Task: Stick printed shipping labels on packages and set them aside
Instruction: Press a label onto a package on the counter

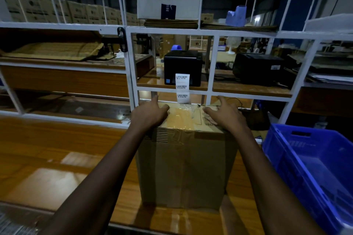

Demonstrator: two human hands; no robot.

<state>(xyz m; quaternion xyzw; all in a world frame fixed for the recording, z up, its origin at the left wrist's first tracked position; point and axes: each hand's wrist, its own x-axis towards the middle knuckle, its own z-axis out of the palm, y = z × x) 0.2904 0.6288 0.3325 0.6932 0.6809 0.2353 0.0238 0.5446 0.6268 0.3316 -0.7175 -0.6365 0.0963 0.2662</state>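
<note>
Left hand [150, 114] and right hand [226, 115] lie flat, fingers spread, atop the box [183, 168], apparently still unlabelled, while 3 labels [182, 87] hang from the printer [183, 61].

A single wide-angle view looks from the person's head, forward and down across the wooden tabletop [57, 149]. The cardboard box [183, 168] stands close below the lens at centre. Behind it, the white shelf frame [131, 66] and label printer [183, 63] face the camera.

Dim, ceiling-lit scene; glare on the table [47, 177]; bowed, blurred edges.
</note>
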